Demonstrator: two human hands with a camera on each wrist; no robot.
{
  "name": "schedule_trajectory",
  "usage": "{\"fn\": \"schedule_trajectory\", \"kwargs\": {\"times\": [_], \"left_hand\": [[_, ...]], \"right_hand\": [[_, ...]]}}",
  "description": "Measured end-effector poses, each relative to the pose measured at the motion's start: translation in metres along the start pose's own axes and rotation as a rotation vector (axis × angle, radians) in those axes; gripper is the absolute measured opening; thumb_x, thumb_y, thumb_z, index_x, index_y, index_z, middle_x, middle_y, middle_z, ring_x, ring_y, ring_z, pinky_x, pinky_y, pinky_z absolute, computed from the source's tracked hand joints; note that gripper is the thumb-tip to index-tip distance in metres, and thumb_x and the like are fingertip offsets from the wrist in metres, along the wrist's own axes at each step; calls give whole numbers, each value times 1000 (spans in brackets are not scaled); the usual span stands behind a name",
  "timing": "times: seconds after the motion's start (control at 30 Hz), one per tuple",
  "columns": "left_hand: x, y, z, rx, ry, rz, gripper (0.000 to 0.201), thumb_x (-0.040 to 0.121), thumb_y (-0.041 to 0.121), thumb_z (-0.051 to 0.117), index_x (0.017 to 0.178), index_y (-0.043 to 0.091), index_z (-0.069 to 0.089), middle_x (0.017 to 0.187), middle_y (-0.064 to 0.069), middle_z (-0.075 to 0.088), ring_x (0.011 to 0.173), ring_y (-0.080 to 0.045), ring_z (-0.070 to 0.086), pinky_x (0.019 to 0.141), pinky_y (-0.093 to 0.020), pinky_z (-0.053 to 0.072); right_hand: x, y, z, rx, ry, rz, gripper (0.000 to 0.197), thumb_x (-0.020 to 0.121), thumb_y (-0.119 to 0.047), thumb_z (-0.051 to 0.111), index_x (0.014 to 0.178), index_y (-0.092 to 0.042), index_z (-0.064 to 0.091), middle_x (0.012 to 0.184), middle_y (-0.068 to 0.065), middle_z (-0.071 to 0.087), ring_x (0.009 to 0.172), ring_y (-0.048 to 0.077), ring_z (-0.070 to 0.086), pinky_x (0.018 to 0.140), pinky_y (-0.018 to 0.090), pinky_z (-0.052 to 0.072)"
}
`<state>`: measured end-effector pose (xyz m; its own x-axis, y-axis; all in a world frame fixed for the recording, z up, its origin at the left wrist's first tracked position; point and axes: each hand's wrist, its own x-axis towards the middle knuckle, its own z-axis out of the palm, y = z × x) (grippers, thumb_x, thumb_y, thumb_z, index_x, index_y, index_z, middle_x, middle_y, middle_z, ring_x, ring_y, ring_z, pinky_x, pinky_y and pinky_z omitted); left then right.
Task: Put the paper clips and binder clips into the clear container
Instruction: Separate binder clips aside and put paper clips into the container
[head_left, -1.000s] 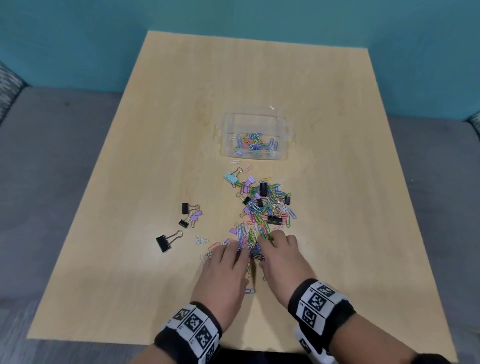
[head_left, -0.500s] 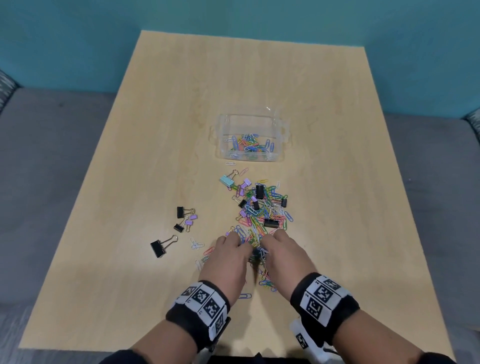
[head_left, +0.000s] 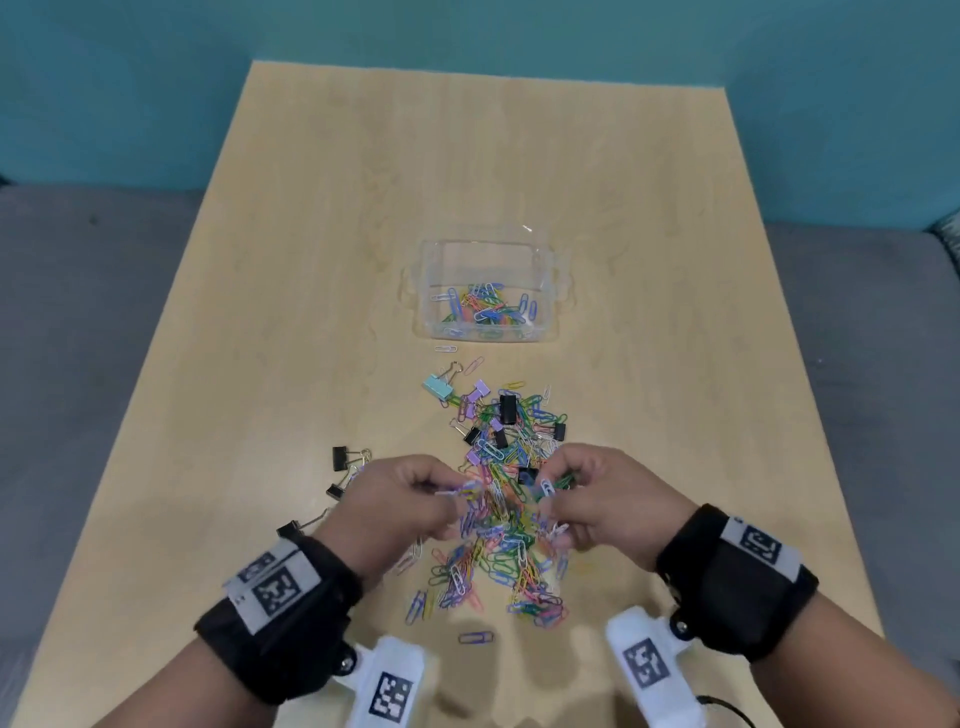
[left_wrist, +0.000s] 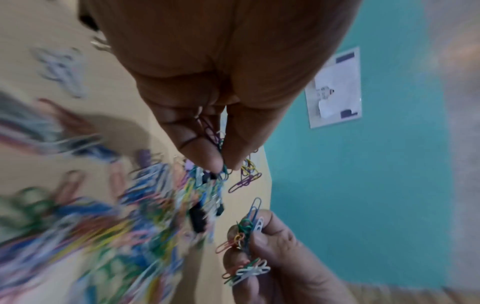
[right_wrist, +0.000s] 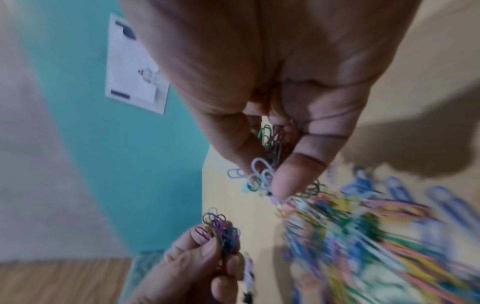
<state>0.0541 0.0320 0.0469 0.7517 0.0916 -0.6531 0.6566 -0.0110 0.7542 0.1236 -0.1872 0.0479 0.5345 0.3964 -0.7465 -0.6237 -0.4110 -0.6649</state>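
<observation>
Clear container (head_left: 551, 291) behind clip pile (head_left: 498, 551); stray binder clips (head_left: 340, 458) to its left.

A pale wood-grain table (head_left: 649, 218) with a smooth, matt finish is carrying a clear, glossy plastic container (head_left: 551, 291) and a heap of thin wire paper clips (head_left: 498, 561) in smooth coloured coating. Binder clips (head_left: 508, 408) among them are showing matt black, lilac and mint bodies with shiny bare-wire handles. Black cloth wrist bands (head_left: 291, 613) are bearing matt printed marker patches.
</observation>
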Motion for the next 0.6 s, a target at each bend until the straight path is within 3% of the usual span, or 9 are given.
{"fn": "schedule_trajectory", "kwargs": {"times": [0.07, 0.17, 0.23, 0.3, 0.37, 0.43, 0.47, 0.53, 0.6], "left_hand": [[15, 23, -7, -72, 28, 11, 17, 56, 11, 75, 73, 12, 70, 62, -14, 62, 47, -20, 54, 56, -30, 37], [50, 59, -16, -72, 106, 84, 18, 66, -3, 76, 74, 10, 66, 61, -12, 62, 47, -19, 56, 55, -30, 41], [78, 82, -20, -48, 174, 149, 19, 73, -9, 70, 73, 9, 64, 62, -10, 61, 45, -16, 56, 55, -29, 48], [102, 103, -19, 20, 238, 200, 20, 74, -8, 70, 71, 10, 64, 62, -7, 61, 48, -15, 57, 65, -36, 55], [117, 118, -15, 108, 271, 244, 19, 76, -5, 70, 70, 12, 64, 60, -5, 60, 49, -17, 57, 70, -42, 56], [126, 127, -9, 198, 274, 278, 11, 79, 0, 68, 76, 10, 67, 63, -5, 62, 53, -18, 59, 70, -41, 56], [128, 128, -8, 254, 269, 291, 8, 81, 4, 68, 85, 10, 69, 70, -5, 65, 58, -18, 62, 71, -39, 56], [129, 123, -11, 369, 292, 321, 21, 83, 12, 65, 104, 15, 69, 92, -1, 68, 77, -18, 67, 81, -37, 55], [117, 111, -22, 411, 326, 360, 28, 85, 14, 60, 112, 20, 66, 105, 1, 65, 85, -20, 68, 87, -38, 52]], "right_hand": [[8, -23, -8, 67, -3, -43, 23, 82, 9, 63, 85, -13, 56, 67, 19, 59, 44, 20, 61, 49, 27, 28], [31, -67, -20, 114, 74, -145, 24, 82, 16, 59, 81, -8, 55, 64, 15, 58, 45, 19, 56, 41, 25, 49], [52, -96, -27, 59, 146, -192, 27, 82, 17, 58, 79, -9, 54, 65, 16, 57, 47, 20, 54, 46, 26, 54], [73, -121, -31, -38, 225, -221, 27, 81, 15, 59, 78, -11, 53, 69, 15, 56, 51, 21, 55, 54, 32, 57], [91, -141, -31, -170, 303, -245, 27, 80, 12, 62, 74, -12, 52, 73, 12, 54, 54, 22, 57, 64, 42, 59], [101, -155, -29, -287, 343, -268, 25, 80, 9, 64, 73, -13, 54, 75, 11, 55, 55, 23, 60, 63, 41, 60], [104, -159, -27, -305, 338, -268, 22, 80, 7, 64, 76, -13, 56, 77, 12, 56, 57, 23, 61, 62, 39, 60], [103, -161, -27, -288, 317, -235, 17, 83, 1, 64, 93, -13, 61, 86, 13, 59, 65, 24, 64, 67, 41, 60], [90, -153, -31, -365, 340, -229, 29, 87, -12, 64, 115, -15, 58, 98, 8, 59, 78, 24, 65, 71, 45, 60]]}}
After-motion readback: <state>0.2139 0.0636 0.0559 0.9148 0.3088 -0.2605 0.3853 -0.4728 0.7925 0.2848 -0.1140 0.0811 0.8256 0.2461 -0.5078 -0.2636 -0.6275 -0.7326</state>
